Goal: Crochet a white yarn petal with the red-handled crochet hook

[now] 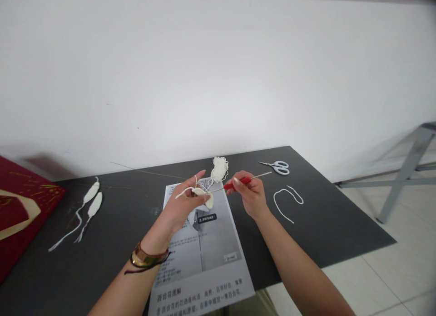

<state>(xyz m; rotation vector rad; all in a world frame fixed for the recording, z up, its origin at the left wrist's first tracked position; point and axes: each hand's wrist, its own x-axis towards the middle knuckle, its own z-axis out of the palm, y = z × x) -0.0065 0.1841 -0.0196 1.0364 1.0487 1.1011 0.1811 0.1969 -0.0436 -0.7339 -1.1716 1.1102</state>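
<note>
My left hand (185,202) pinches a small white crocheted piece (204,195), with white yarn looped over its raised forefinger. My right hand (250,193) grips the red handle of a crochet hook (238,183); the hook's thin metal end points left into the piece, and its other metal end sticks out to the right. A loose bundle of white yarn (220,169) lies on the dark table just behind the hands. Both hands hover above a printed instruction sheet (207,252).
Two finished white crocheted petals (91,200) with yarn tails lie at the table's left. Small scissors (277,167) and a cut strand of yarn (288,200) lie at the right. A red box (20,211) sits at the far left. A metal table frame (405,175) stands on the tiled floor.
</note>
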